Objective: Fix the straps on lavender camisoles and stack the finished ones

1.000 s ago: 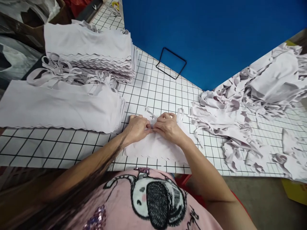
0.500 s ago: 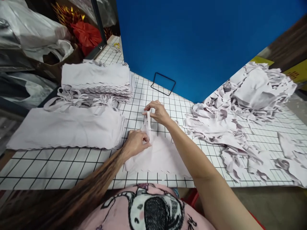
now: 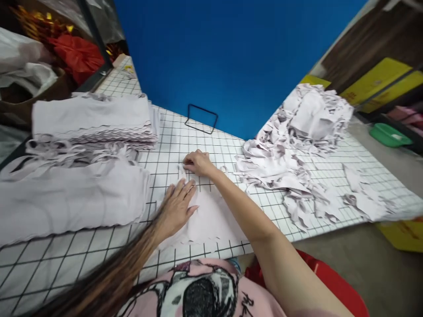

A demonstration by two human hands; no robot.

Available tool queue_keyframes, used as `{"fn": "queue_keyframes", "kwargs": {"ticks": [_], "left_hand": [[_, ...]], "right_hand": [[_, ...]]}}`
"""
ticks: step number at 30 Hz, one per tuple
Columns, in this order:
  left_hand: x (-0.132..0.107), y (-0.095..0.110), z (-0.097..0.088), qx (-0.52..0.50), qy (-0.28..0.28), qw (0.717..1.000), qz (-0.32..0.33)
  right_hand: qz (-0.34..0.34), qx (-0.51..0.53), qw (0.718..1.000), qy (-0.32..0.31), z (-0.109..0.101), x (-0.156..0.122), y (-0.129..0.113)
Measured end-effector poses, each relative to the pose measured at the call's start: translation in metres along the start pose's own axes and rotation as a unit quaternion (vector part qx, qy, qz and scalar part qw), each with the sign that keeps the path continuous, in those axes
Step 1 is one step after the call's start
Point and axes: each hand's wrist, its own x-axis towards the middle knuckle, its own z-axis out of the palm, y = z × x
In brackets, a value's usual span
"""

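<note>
Garment (image 3: 211, 220), pale lilac, lies flat at the near table (image 3: 99, 259) edge. Left hand (image 3: 176, 209) open, fingers spread, palm pressing on it. Right hand (image 3: 198, 163) farther out, fingers curled, pinching its strap (image 3: 182, 171). Folded stacks (image 3: 82, 202) left; loose heap (image 3: 291, 145) right; wire stand (image 3: 201, 119) beyond.

the near part of the white garment (image 3: 211, 215) is covered by the left hand (image 3: 176, 207) and the right forearm. its strap end is hidden under the right hand (image 3: 198, 162). the folded stack (image 3: 66, 202) is cut off by the left edge. the straps (image 3: 76, 152) behind it are blurred.
</note>
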Motion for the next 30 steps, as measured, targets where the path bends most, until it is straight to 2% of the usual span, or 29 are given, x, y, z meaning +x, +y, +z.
{"fn": "queue_keyframes", "kwargs": {"ticks": [2, 5, 7, 9, 13, 14, 16, 20, 23, 25, 28, 30], "left_hand": [[0.001, -0.002, 0.003, 0.002, 0.005, 1.000, -0.005], [0.003, -0.005, 0.006, 0.014, 0.013, 1.000, 0.005], [0.003, -0.007, 0.007, 0.028, 0.012, 0.999, 0.014], [0.004, -0.008, 0.008, 0.037, 0.014, 0.999, 0.015], [0.005, -0.004, 0.006, 0.037, 0.038, 0.999, -0.002], [0.006, -0.002, 0.003, 0.037, 0.049, 0.998, -0.004], [0.010, 0.006, -0.004, 0.033, 0.075, 0.997, 0.003], [0.026, 0.034, -0.025, -0.025, 0.093, 0.994, 0.046], [0.042, 0.063, -0.035, -0.119, 0.048, 0.989, 0.068], [0.050, 0.082, -0.036, -0.172, 0.012, 0.982, 0.079], [0.056, 0.101, -0.029, -0.204, -0.015, 0.974, 0.102], [0.056, 0.108, -0.023, -0.214, -0.027, 0.970, 0.111]], "right_hand": [[0.019, -0.034, 0.998, 0.047, -0.007, -0.038, -0.004], [0.028, -0.063, 0.994, 0.090, -0.006, -0.111, -0.007], [-0.002, -0.097, 0.992, 0.084, -0.003, -0.154, 0.001], [0.027, -0.124, 0.986, 0.109, -0.006, -0.182, 0.020], [0.206, -0.149, 0.942, 0.218, -0.033, -0.200, 0.070], [0.231, -0.143, 0.936, 0.226, -0.042, -0.200, 0.079], [0.233, -0.120, 0.939, 0.220, -0.060, -0.201, 0.089], [0.203, -0.073, 0.942, 0.256, -0.085, -0.208, 0.079], [0.197, -0.014, 0.926, 0.323, -0.091, -0.220, 0.064], [0.226, -0.016, 0.913, 0.339, -0.089, -0.230, 0.059], [0.317, -0.033, 0.902, 0.292, -0.086, -0.252, 0.058], [0.348, 0.019, 0.894, 0.283, -0.093, -0.269, 0.055]]}}
